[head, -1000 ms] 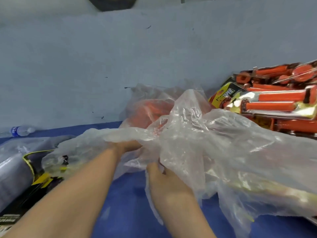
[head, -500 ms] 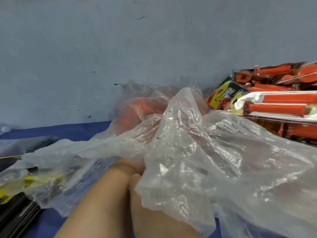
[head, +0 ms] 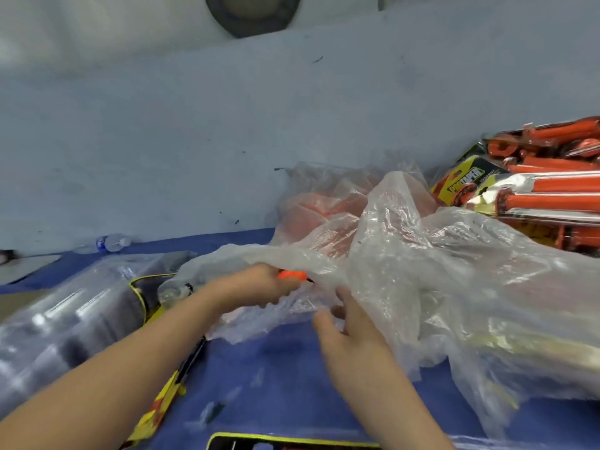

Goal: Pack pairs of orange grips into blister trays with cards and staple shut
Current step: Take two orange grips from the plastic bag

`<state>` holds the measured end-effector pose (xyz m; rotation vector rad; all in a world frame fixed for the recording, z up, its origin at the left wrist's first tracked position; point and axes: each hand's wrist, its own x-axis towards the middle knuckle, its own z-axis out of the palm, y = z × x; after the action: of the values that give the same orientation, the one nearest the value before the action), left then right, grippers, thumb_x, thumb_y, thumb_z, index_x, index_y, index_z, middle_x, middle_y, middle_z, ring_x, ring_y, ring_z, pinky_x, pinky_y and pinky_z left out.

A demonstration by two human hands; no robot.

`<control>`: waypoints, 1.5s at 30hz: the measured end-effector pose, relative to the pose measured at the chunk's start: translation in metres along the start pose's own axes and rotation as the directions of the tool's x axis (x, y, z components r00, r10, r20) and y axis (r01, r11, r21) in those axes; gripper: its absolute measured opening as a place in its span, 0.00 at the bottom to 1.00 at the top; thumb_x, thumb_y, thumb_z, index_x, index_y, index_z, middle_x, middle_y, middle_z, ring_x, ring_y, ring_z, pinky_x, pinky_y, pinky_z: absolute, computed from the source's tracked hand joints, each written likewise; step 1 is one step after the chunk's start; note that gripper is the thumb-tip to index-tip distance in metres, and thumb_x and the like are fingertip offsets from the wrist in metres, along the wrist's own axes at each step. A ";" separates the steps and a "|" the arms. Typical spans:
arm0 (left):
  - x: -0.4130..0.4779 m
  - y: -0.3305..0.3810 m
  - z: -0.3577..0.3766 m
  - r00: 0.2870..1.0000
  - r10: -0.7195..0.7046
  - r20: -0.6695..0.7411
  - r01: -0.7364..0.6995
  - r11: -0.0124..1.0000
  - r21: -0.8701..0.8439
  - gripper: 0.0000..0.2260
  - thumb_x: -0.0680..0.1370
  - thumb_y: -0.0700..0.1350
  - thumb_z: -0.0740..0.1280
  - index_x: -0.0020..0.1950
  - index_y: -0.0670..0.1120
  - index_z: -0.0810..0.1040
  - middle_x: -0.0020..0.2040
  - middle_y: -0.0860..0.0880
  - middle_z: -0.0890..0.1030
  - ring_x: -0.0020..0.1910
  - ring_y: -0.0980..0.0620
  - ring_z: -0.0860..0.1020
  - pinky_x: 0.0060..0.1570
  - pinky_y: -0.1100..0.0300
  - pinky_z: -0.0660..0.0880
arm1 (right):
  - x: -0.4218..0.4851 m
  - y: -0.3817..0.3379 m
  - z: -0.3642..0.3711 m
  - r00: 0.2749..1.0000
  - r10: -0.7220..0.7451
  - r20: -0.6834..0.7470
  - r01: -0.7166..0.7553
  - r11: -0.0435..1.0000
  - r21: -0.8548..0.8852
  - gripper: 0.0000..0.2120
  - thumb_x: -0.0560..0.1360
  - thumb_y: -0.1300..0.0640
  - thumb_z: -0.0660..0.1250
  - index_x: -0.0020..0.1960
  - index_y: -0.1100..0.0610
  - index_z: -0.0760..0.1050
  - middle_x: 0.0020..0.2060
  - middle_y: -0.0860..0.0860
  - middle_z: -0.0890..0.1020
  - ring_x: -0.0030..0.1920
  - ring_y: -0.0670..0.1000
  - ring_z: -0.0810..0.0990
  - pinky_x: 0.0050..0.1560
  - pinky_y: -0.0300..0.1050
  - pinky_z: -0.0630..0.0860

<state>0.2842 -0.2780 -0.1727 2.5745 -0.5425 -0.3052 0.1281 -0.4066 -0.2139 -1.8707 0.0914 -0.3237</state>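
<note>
1. Blue tabletop against a pale grey-blue wall; a dark round object, cut off by the upper edge, sits above the wall's top line.
2. Crumpled clear plastic bag, spread over the centre and right of the tabletop, its film lifted into a peak near the middle.
3. Left hand, reaching in at the bag's left opening, fingers curled round an orange grip. Only the grip's bright end shows past the knuckles, just under the bag's edge.
4. Right hand, just right of the left, fingers spread and nearly straight, tips touching the bag's lower edge. It has hold of nothing that can be seen.
5. Second bag, behind the first and against the wall, with blurred orange pieces showing through the film.
6. Finished packs, piled at the far right: orange grips lying in pairs in clear blisters over yellow-and-black printed cards.
7. Stack of empty blister trays in clear wrap, at the left beside the left forearm.
8. Loose yellow-and-black cards, under and below the left forearm; another card at the lower edge of the view.
9. Water bottle, lying on its side at the foot of the wall, far left.
</note>
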 end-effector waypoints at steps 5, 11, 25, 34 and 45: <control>-0.119 -0.046 -0.011 0.992 0.118 -0.039 -0.122 0.985 -0.122 0.16 0.70 0.51 0.66 0.58 0.61 0.75 0.47 0.59 0.81 0.41 0.63 0.77 0.42 0.67 0.74 | -0.021 -0.025 0.009 0.996 0.010 0.085 -0.012 1.000 0.019 0.25 0.79 0.49 0.62 0.74 0.43 0.60 0.65 0.44 0.74 0.65 0.45 0.71 0.58 0.36 0.64; -0.211 -0.034 0.029 0.938 0.260 -0.228 -0.338 0.829 -0.446 0.16 0.74 0.39 0.67 0.57 0.57 0.76 0.52 0.46 0.79 0.45 0.55 0.75 0.47 0.59 0.72 | -0.075 -0.040 0.021 0.967 -0.255 0.017 0.244 0.941 0.235 0.13 0.77 0.57 0.69 0.58 0.42 0.78 0.56 0.44 0.80 0.53 0.40 0.81 0.50 0.28 0.72; -0.247 0.019 0.073 0.708 0.323 -0.628 -0.562 0.796 -0.224 0.09 0.78 0.59 0.64 0.56 0.61 0.77 0.55 0.60 0.80 0.57 0.57 0.78 0.51 0.70 0.71 | -0.130 -0.038 -0.013 0.902 -0.423 -0.090 0.429 0.900 0.070 0.08 0.77 0.47 0.61 0.48 0.43 0.79 0.39 0.43 0.83 0.39 0.44 0.81 0.36 0.30 0.73; -0.243 0.031 0.082 0.665 0.293 -0.687 -0.545 0.819 -0.179 0.05 0.81 0.54 0.62 0.49 0.56 0.75 0.46 0.60 0.78 0.49 0.57 0.78 0.47 0.70 0.69 | -0.130 -0.039 -0.011 0.934 -0.355 -0.031 0.350 0.896 0.273 0.07 0.71 0.45 0.67 0.42 0.47 0.78 0.37 0.49 0.82 0.37 0.45 0.79 0.37 0.35 0.75; -0.247 0.027 0.075 0.725 0.376 -0.577 -0.536 0.834 -0.131 0.13 0.79 0.62 0.62 0.47 0.53 0.75 0.47 0.56 0.75 0.49 0.54 0.75 0.47 0.67 0.70 | -0.129 -0.033 -0.014 0.950 -0.306 0.069 0.290 0.940 0.178 0.12 0.76 0.45 0.60 0.45 0.52 0.75 0.27 0.43 0.75 0.28 0.40 0.70 0.30 0.34 0.69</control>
<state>0.0309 -0.2247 -0.1951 2.0095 -0.8256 0.4675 -0.0021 -0.3800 -0.2018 -1.7297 -0.2809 -0.4354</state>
